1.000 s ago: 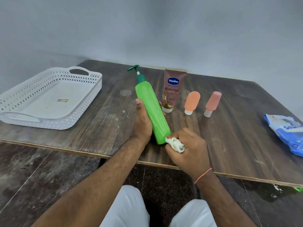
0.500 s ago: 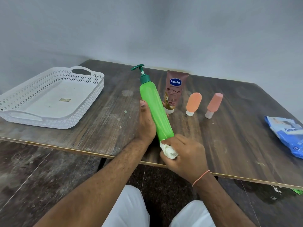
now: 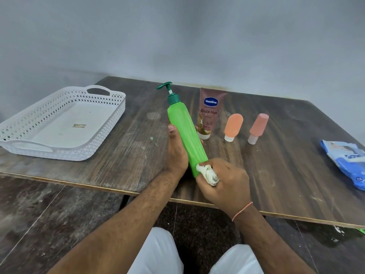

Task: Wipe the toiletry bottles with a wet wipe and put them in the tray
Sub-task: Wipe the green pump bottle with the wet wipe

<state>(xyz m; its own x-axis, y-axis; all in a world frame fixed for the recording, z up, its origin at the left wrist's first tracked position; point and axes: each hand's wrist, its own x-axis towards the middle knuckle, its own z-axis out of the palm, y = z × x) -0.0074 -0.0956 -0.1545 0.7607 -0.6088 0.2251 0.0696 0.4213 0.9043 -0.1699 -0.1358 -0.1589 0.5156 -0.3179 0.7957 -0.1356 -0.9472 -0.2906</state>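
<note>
Green smooth pump bottle [image 3: 185,135] gripped; right hand [image 3: 227,184] presses crumpled wipe [image 3: 207,174].

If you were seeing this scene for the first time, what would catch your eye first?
The bright green pump bottle at the centre, tilted in the left hand while the right hand rubs a balled white wipe on its base. Then the white tray at the table's left, holding no bottles.

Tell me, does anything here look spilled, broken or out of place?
Nothing is spilled or broken. The tabletop is scuffed, with pale specks, and a small label patch sticks to the floor of the white tray. The green pump bottle tilts only because the hands hold it.
</note>
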